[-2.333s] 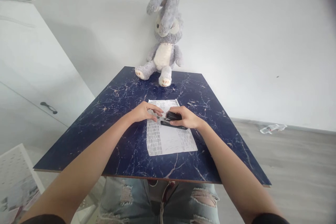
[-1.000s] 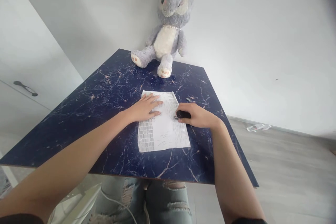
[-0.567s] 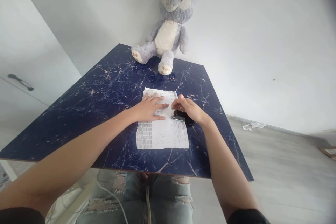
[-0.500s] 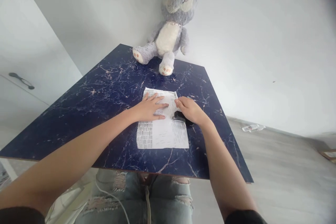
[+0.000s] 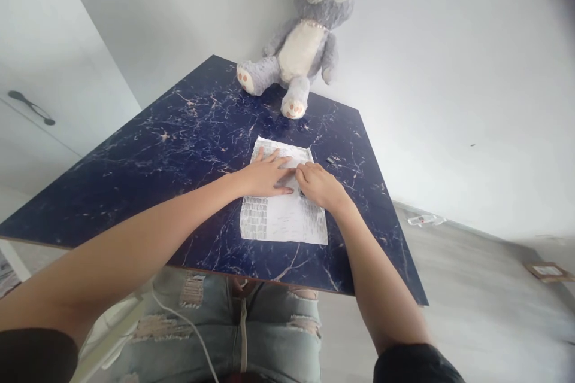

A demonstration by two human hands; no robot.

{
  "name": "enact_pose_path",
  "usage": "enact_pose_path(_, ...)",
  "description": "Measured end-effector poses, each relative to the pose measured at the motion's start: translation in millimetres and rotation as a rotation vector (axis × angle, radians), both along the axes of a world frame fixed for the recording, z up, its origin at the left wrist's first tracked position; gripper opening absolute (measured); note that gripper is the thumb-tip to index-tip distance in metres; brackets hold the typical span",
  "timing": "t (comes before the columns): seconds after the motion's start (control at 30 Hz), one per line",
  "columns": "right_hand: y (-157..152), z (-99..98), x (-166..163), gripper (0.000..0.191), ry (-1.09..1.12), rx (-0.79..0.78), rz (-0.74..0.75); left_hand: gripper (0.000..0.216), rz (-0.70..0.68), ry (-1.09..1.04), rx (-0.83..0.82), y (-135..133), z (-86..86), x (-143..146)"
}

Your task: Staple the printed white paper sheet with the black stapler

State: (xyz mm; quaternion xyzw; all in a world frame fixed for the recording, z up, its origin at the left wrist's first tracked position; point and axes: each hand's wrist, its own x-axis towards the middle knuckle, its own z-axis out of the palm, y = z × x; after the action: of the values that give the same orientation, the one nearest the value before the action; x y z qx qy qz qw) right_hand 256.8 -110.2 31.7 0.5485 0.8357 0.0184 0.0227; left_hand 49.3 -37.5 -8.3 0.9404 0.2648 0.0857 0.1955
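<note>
A sheet of paper [image 5: 287, 224] covered in printed or handwritten lines lies flat on the dark blue marble-patterned table [image 5: 202, 131]. My left hand [image 5: 268, 176] rests open on its upper part, fingers spread and pressed down. At the right side of the sheet, my right hand [image 5: 320, 185] is closed with its fingers curled, its thumb side close to the left fingertips. Beneath it only a dark sliver of the black stapler [image 5: 302, 192] shows; the rest is hidden by the hand.
A large grey plush toy [image 5: 300, 51] sits at the table's back edge against the wall. A small dark piece [image 5: 333, 160] lies right of the paper. On the floor at right are a clear plastic item [image 5: 426, 219] and a framed object [image 5: 545, 271].
My right hand has moved slightly left and now covers the stapler, whose black body and silver jaw were visible before. My left hand stays flat on the paper. The view has shifted a little.
</note>
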Motion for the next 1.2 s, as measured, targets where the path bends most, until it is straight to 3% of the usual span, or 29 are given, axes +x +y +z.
enact_pose_path(0.27, -10.2, -0.8, -29.6, 0.038, -0.084, 0.085, -0.197, 0.074, -0.015, -0.048, -0.01, 2.0, -4.5, 0.2)
enact_pose_path(0.37, -7.3, 7.2, -24.4, 0.034, 0.057, 0.056, -0.184, 0.076, -0.009, -0.006, -0.011, 1.5, 1.0, -1.4)
enact_pose_path(0.5, -0.9, 26.5, 17.3, 0.044, 0.436, -0.15, -0.012, 0.079, -0.017, 0.074, -0.013, 1.8, 9.7, -4.3)
enact_pose_path(0.63, -1.6, 35.1, 67.9, 0.042, 0.488, -0.44, 0.172, 0.079, -0.023, 0.112, -0.01, 4.1, 13.3, -8.1)
enact_pose_path(0.77, -9.4, 42.6, 104.9, 0.038, 0.451, -0.51, 0.0, 0.079, -0.036, 0.11, -0.003, 7.1, 12.0, -11.0)
enact_pose_path(0.87, -17.9, 54.7, 123.0, 0.038, 0.484, -0.368, -0.242, 0.08, -0.044, 0.106, 0.009, 9.1, 8.7, -11.5)
enact_pose_path(1.0, -17.4, 56.9, 117.6, 0.042, 0.676, 0.074, -0.583, 0.079, -0.056, 0.048, 0.009, 11.9, 4.0, -9.5)
enact_pose_path(1.1, -4.7, 38.4, 84.7, 0.045, 0.887, 0.122, -0.549, 0.063, 0.026, -0.173, -0.011, 16.6, 2.8, -8.0)
enact_pose_path(1.2, 10.1, 12.9, 39.5, 0.038, 0.881, 0.09, -0.417, 0.041, 0.331, -0.568, -0.063, 25.0, 2.7, -8.9)
